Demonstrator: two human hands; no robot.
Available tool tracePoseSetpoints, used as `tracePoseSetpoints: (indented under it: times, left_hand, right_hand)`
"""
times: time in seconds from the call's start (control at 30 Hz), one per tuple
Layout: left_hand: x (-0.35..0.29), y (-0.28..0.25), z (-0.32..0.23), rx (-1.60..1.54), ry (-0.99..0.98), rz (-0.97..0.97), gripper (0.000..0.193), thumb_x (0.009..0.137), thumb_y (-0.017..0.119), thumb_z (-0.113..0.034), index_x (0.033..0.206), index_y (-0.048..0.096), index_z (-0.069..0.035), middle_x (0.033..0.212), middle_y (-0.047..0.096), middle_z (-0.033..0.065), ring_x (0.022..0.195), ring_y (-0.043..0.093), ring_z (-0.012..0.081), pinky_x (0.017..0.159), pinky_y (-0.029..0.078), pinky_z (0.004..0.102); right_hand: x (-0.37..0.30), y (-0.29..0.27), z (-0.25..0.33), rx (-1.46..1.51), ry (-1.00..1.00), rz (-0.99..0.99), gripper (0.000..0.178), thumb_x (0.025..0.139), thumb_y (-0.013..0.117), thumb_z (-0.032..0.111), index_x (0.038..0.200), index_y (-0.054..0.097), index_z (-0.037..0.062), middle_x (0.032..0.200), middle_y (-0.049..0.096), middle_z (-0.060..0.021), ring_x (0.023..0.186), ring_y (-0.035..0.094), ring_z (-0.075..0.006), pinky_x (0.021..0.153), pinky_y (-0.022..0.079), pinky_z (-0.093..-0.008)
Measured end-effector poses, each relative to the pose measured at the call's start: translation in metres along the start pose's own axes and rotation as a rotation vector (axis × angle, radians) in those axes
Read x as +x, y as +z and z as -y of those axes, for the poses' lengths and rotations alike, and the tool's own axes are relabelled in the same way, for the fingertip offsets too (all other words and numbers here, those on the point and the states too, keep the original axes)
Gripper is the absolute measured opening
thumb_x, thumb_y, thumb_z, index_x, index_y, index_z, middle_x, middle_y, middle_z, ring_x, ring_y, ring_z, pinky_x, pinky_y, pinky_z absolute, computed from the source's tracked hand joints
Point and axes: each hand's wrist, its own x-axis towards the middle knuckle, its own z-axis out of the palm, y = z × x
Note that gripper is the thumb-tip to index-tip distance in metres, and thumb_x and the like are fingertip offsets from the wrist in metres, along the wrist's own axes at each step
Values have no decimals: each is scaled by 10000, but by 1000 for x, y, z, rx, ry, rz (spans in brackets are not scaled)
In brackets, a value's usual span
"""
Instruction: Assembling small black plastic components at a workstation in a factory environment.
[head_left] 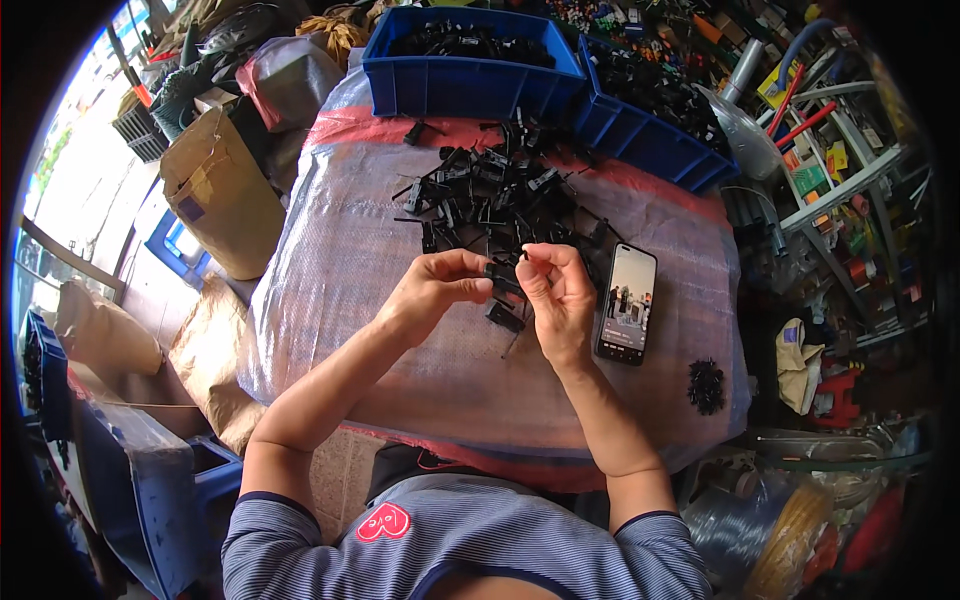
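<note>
Over the middle of the covered work surface, my left hand (425, 295) is closed, its thumb and forefinger pinching a black plastic part (503, 279) whose exact kind I cannot make out. Close beside it, my right hand (560, 300) pinches a tiny black piece (524, 256) between thumb and fingertips. Just beyond both hands spreads a loose pile of black plastic parts (490, 190) with thin rods sticking out. One similar part (505, 316) lies just below the fingers. A small heap of tiny black pieces (706, 386) sits at the right of the surface.
A lit phone (628, 305) lies right of my right hand. Two blue bins (470, 88) (650, 135) full of black parts stand at the far edge. Woven plastic sheeting (330, 330) covers the surface. Left are brown sacks (220, 190); right, a metal rack (840, 190).
</note>
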Motion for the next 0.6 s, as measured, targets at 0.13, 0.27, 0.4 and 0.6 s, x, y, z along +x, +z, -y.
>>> tracePoseSetpoints:
  times: [0.13,0.27,0.4,0.6]
  left_hand:
    - [-3,5,3,54,164,-77,179,759,658,-8,930,602,0,865,577,43,779,553,106,751,447,238]
    - [-5,8,5,328,510,-140,214,714,683,23,910,598,42,846,559,34,728,547,95,658,454,225]
    - [-10,12,-6,618,686,-181,201,701,672,34,890,601,35,840,554,70,688,568,135,614,465,243]
    - [-14,20,-8,748,768,-202,208,685,652,49,884,603,8,834,553,99,679,587,199,580,478,263]
  right_hand:
    - [2,-2,7,-23,24,172,79,863,571,80,929,567,37,982,500,-25,787,485,-55,680,427,-184]
    - [3,2,7,99,45,209,84,859,574,81,919,558,24,1018,516,-46,816,494,-65,732,423,-196]
    - [1,-3,-5,484,429,191,82,864,557,89,911,547,23,953,578,-44,807,522,-72,770,415,-204]
    - [-5,-5,-21,830,570,197,65,872,533,82,909,543,30,879,603,-39,814,555,-99,770,430,-217]
